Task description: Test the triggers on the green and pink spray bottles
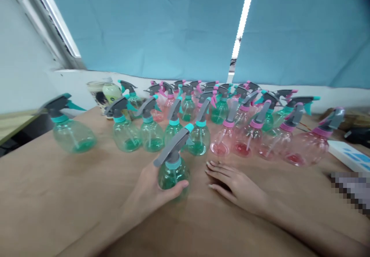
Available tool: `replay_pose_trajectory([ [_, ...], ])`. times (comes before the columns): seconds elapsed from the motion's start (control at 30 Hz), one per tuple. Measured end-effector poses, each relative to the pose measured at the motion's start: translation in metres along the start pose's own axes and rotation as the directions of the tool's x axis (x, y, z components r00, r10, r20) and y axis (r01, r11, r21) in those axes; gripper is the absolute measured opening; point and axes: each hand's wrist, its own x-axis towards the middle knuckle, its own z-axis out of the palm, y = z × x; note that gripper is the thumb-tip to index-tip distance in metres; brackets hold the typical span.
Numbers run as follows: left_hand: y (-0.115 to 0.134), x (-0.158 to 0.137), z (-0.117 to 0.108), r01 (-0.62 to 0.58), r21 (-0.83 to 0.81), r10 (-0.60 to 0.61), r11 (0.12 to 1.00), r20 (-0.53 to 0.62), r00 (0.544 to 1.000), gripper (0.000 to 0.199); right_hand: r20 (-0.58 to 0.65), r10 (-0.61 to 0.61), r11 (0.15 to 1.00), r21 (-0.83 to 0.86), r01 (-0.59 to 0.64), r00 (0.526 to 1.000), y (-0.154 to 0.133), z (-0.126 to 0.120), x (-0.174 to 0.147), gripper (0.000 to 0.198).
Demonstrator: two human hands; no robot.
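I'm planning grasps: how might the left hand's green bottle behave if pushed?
The bottle looks glossy, so it may slip. Its sprayer juts sideways on top, so it could tip. It looks like clear plastic, probably light.

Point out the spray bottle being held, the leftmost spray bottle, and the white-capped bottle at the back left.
Held spray bottle [173, 175], head view: on its green body.
Leftmost spray bottle [74, 134], head view: on its see-through body.
White-capped bottle [112, 93], head view: on its pale green side.
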Motion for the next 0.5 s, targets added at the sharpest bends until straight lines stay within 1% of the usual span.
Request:
replay_pose_trajectory([
  [0.07,-0.007,-0.014,-0.012,-0.019,0.029,0.020,0.999,-0.054,0.998,0.047,0.001,0.010,0.996,-0.086,-0.010,1.000,-0.005,0.001,0.002,0.040],
  [0.1,-0.013,-0.022,-0.019,-0.005,0.063,0.011,0.998,-0.095,0.995,0.048,0.004,0.013,0.993,-0.122,-0.012,1.000,-0.008,0.000,0.004,0.042],
  [0.13,-0.019,-0.029,-0.026,0.022,0.107,-0.007,0.994,-0.136,0.991,0.048,0.011,0.015,0.989,-0.147,-0.013,1.000,-0.012,-0.001,0.008,0.044],
  [0.17,-0.026,-0.037,-0.033,0.072,0.165,-0.035,0.984,-0.221,0.975,0.052,0.023,0.017,0.987,-0.160,-0.013,1.000,-0.015,-0.004,0.013,0.046],
  [0.2,-0.035,-0.043,-0.041,0.129,0.201,-0.079,0.971,-0.241,0.967,0.054,0.038,0.018,0.987,-0.161,-0.011,0.999,-0.020,-0.007,0.019,0.048],
  [0.23,-0.043,-0.049,-0.050,0.178,0.186,-0.134,0.966,-0.224,0.965,0.055,0.061,0.017,0.989,-0.150,-0.008,0.998,-0.025,-0.011,0.028,0.048],
  [0.27,-0.052,-0.054,-0.058,0.210,0.136,-0.159,0.968,-0.313,0.936,0.055,0.078,0.019,0.991,-0.130,-0.009,0.997,-0.031,-0.016,0.037,0.048],
  [0.3,-0.060,-0.058,-0.067,0.233,0.125,-0.172,0.964,-0.373,0.912,0.056,0.089,0.017,0.994,-0.110,-0.007,0.996,-0.038,-0.020,0.048,0.048],
  [0.33,-0.068,-0.060,-0.077,0.257,0.120,-0.197,0.959,-0.371,0.908,0.055,0.099,0.007,0.996,-0.086,0.001,0.995,-0.046,-0.025,0.060,0.048],
  [0.37,-0.074,-0.061,-0.087,0.310,0.106,-0.247,0.945,-0.393,0.886,0.054,0.097,-0.004,0.998,-0.059,0.009,0.995,-0.054,-0.028,0.073,0.046],
  [0.43,-0.083,-0.060,-0.106,0.381,0.089,-0.306,0.920,-0.446,0.841,0.054,0.069,-0.021,1.000,-0.007,0.021,0.997,-0.073,-0.032,0.099,0.044],
  [0.47,-0.086,-0.058,-0.115,0.396,0.076,-0.335,0.915,-0.403,0.852,0.053,0.055,-0.032,0.999,0.020,0.031,0.998,-0.083,-0.032,0.112,0.043],
  [0.5,-0.089,-0.055,-0.122,0.395,0.036,-0.344,0.918,-0.424,0.838,0.049,0.033,-0.037,0.998,0.044,0.035,0.999,-0.092,-0.030,0.125,0.042],
])
